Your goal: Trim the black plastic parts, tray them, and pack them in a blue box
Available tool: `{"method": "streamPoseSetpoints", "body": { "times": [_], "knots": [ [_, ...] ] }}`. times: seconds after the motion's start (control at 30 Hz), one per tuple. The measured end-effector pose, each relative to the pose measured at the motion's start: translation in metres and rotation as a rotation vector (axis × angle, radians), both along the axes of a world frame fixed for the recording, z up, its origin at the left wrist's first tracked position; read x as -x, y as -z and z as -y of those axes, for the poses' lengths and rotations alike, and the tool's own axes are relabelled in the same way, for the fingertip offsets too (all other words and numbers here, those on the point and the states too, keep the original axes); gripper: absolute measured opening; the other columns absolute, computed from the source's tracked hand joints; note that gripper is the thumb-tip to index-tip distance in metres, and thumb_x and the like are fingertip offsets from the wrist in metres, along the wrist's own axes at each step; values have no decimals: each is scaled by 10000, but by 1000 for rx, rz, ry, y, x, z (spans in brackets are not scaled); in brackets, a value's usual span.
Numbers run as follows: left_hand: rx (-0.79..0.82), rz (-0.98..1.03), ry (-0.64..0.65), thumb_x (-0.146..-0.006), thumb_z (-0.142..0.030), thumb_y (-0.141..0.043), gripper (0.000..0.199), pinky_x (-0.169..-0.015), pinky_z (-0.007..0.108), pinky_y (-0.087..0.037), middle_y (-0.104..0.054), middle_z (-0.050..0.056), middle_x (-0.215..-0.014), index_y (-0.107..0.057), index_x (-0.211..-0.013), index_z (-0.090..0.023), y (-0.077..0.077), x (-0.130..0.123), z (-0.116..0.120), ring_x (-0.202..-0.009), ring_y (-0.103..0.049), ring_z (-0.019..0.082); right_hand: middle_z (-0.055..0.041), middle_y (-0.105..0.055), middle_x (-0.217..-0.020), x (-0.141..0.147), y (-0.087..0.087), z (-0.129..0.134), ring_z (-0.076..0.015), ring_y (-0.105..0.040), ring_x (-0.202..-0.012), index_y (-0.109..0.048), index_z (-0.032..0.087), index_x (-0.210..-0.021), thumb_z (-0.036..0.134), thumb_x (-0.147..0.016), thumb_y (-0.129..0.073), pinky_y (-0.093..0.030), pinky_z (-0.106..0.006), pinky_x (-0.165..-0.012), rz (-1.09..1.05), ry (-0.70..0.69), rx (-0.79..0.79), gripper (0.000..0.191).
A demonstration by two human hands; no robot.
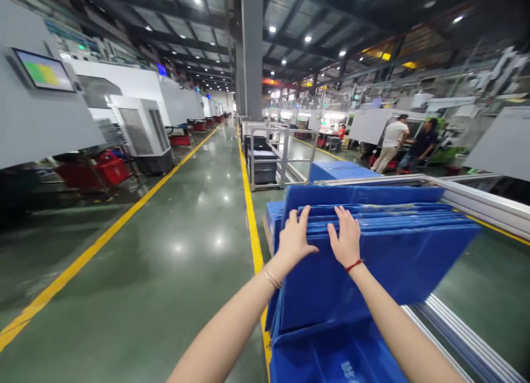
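As I watch through the head camera, the left hand [295,238] and right hand [345,238] sit side by side, palms down, on a tilted stack of blue corrugated plastic panels [385,261], with both forearms reaching forward from the near edge of the view. The fingers [305,216] are spread and extended, pressing flat on the panels' upper part; neither hand is clenched or gripping an edge. The stack leans away from me above a blue plastic crate [327,352], near and just right of centre. A silver aluminium rail [484,202] runs along its right side, and a yellow floor line [253,234] passes on its left. Well off to the far right, two people [393,143] stand together between machines.
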State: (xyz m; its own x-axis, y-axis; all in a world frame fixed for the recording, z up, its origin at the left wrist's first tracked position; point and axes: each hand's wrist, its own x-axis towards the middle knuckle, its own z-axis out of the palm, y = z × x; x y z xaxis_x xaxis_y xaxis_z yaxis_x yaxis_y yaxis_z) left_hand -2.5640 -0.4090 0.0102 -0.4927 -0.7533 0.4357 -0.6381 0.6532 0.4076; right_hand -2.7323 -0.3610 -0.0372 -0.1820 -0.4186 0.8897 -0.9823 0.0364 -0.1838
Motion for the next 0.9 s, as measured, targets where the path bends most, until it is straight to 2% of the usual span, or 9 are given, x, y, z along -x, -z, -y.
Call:
{"method": "streamPoseSetpoints", "body": {
  "times": [0.13, 0.2, 0.27, 0.33, 0.4, 0.5, 0.6, 0.7, 0.9],
  "knots": [
    [-28, -95, 219, -659, -274, -885, 1217, -970, 535, -562, -295, 230, -1537, -90, -1580, -296, 13, -12, -7, -1329, -504, 436, -144, -700, -1225, 3, 14, 21, -291, -654, -1138, -690, 156, -1171, 389, -1005, -238, -387, -529, -1031, 4, 58, 130, 535],
    [-39, -163, 405, -738, -305, -826, 1133, -1066, 523, -510, -246, 201, -1583, -75, -1585, -291, 20, -37, -9, -1402, -434, 403, -135, -735, -1138, 8, 15, 14, -286, -671, -1119, -715, 148, -1121, 369, -996, -244, -436, -484, -988, -50, 47, 200, 536],
    [-38, -265, 556, -835, -358, -728, 885, -1123, 496, -466, -306, 147, -1576, -217, -1556, -312, 37, -73, -5, -1422, -422, 345, -134, -745, -1100, 11, 11, 6, -291, -682, -1103, -724, 135, -1110, 344, -993, -269, -472, -468, -961, -85, 14, 241, 514],
    [-88, -439, 486, -933, -311, -576, 483, -1062, 443, -519, -557, 92, -1355, -452, -1400, -327, 74, -110, 5, -1267, -578, 255, -134, -745, -1093, 10, 6, 1, -306, -681, -1101, -727, 128, -1108, 334, -995, -281, -480, -483, -964, -76, -3, 243, 504],
    [-315, -526, 225, -960, -297, -502, 313, -957, 397, -573, -646, 101, -1183, -545, -1266, -248, 126, -136, 14, -1117, -648, 224, -133, -740, -1108, 7, 4, -1, -321, -671, -1114, -728, 127, -1123, 334, -998, -283, -467, -510, -986, -52, 3, 244, 507],
    [-641, -399, 122, -953, -322, -465, 310, -983, 448, -557, -670, 124, -1222, -586, -1213, -205, 204, -143, 18, -1141, -651, 249, -129, -732, -1134, 3, 4, -3, -335, -652, -1139, -726, 138, -1153, 347, -996, -283, -455, -535, -1003, -32, 15, 232, 514],
    [-735, -347, 148, -930, -313, -493, 348, -1059, 489, -505, -673, 121, -1261, -578, -1250, -205, 248, -128, 14, -1191, -636, 259, -130, -730, -1142, 2, 3, -4, -344, -647, -1138, -727, 150, -1168, 360, -992, -292, -458, -554, -1003, -23, 18, 231, 514],
    [-730, -344, 159, -901, -277, -543, 358, -1080, 478, -488, -665, 119, -1285, -574, -1251, -210, 259, -111, 13, -1216, -625, 254, -133, -726, -1153, 0, 2, -7, -348, -647, -1131, -727, 147, -1172, 363, -986, -297, -459, -568, -1002, -14, 16, 237, 516],
    [-715, -318, 82, -896, -267, -566, 299, -1005, 453, -536, -681, 115, -1208, -568, -1188, -200, 258, -97, 7, -1148, -660, 253, -130, -702, -1213, -9, 5, -28, -363, -631, -1156, -711, 156, -1219, 334, -980, -295, -434, -590, -1006, 19, 27, 202, 512]
  ]
}}
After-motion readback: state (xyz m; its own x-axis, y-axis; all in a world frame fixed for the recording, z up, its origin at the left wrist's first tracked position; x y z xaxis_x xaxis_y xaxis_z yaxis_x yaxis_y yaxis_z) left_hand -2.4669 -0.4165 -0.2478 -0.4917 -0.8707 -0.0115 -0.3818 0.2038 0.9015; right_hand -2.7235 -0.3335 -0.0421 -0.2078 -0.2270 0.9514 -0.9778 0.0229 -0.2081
